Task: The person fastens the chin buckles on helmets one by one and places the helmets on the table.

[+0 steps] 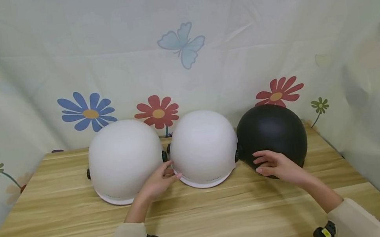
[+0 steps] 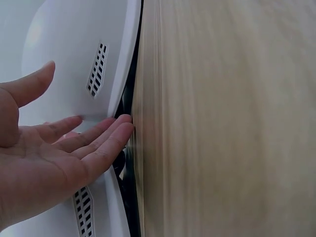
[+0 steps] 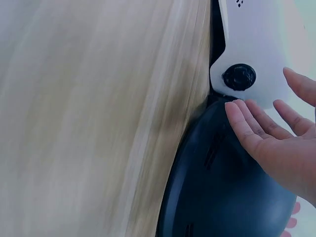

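Three helmets [image 1: 202, 146] sit just beyond the loosely spread left hand [image 1: 159, 181] and right hand [image 1: 282, 166].

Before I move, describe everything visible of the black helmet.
The black helmet is smooth and rounded, matte and hard-looking, with narrow slots. It sits dome up on the wooden table, at the row's right end, beside the middle white helmet. The right grip is in front of it; whether they touch is unclear. Its inside is hidden.

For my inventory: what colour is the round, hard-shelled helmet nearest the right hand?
The helmet is black, shown best in the head view.
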`<state>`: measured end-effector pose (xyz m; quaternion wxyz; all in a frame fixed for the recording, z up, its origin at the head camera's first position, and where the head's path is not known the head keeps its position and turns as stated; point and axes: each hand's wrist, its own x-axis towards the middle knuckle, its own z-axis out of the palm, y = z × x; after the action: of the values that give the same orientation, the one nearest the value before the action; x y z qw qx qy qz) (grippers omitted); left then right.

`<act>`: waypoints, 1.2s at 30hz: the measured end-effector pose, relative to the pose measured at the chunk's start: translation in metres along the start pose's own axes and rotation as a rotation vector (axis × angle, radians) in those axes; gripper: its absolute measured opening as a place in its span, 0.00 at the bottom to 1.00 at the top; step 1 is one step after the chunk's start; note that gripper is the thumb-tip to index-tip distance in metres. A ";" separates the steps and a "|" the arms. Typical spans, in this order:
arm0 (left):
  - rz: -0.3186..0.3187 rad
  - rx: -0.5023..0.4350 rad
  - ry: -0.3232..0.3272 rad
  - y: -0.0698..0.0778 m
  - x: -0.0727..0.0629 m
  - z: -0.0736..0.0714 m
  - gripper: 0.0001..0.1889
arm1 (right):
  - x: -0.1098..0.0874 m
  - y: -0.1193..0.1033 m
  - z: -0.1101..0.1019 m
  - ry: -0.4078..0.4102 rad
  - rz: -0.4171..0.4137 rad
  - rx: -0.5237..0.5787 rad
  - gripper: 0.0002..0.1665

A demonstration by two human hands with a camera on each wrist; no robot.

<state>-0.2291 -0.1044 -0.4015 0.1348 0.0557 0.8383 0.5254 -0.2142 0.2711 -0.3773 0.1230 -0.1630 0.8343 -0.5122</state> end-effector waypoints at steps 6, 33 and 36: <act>0.005 -0.024 -0.027 -0.002 0.001 -0.002 0.35 | 0.015 0.002 0.006 -0.022 -0.093 -0.071 0.32; -0.007 -0.052 -0.058 0.002 0.001 -0.001 0.41 | 0.041 -0.004 0.026 -0.010 0.018 -0.057 0.45; -0.004 -0.059 -0.077 0.002 0.002 -0.001 0.42 | 0.042 -0.003 0.026 -0.009 0.014 -0.064 0.45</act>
<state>-0.2310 -0.1042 -0.3998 0.1694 0.0701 0.8167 0.5471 -0.2422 0.2321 -0.3873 0.1251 -0.1634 0.8507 -0.4836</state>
